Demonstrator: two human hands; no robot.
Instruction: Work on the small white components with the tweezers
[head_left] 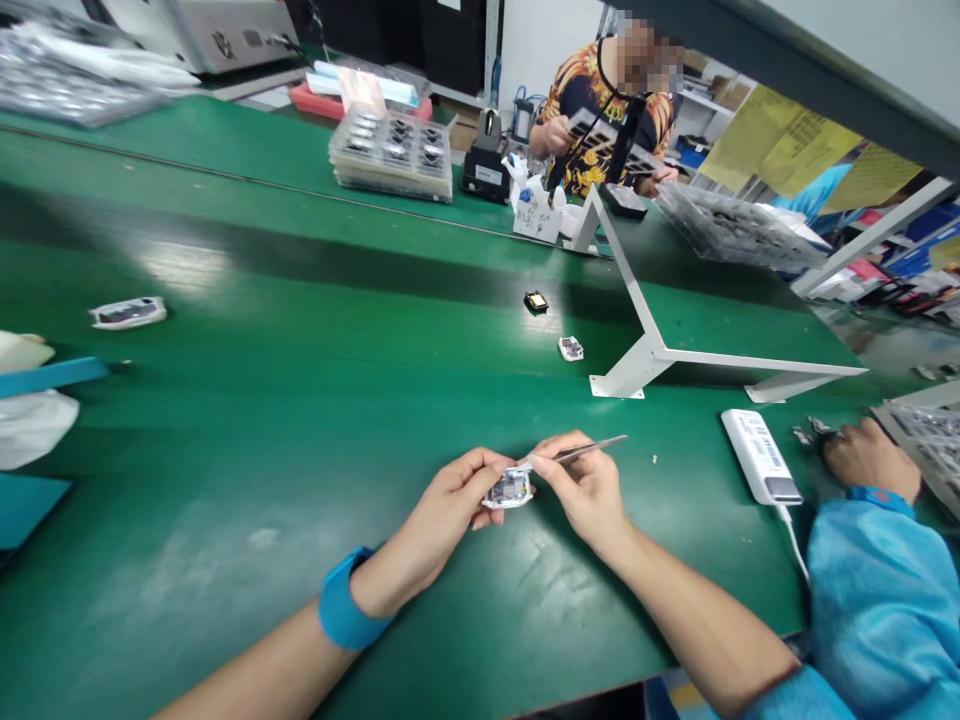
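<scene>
My left hand point(457, 498) is closed on a small white-rimmed electronic module point(509, 489), its circuit side facing up. Between the thumb and fingers of my right hand point(585, 490) is a pair of metal tweezers point(592, 449), the rear end pointing right. The fingers of that hand meet the module's upper edge, and the tweezer tips are hidden there. Beyond my hands on the green bench lie a similar white module point(571, 348) and a small dark, gold-toned part point(535, 301).
A white metal stand point(637, 366) is ahead to the right. A white power bank point(761, 458) with a cable lies near a co-worker's hand point(872, 460) at right. Stacked trays point(391, 155) sit at the back. Another white module point(128, 313) rests at left. A person point(600, 110) stands opposite.
</scene>
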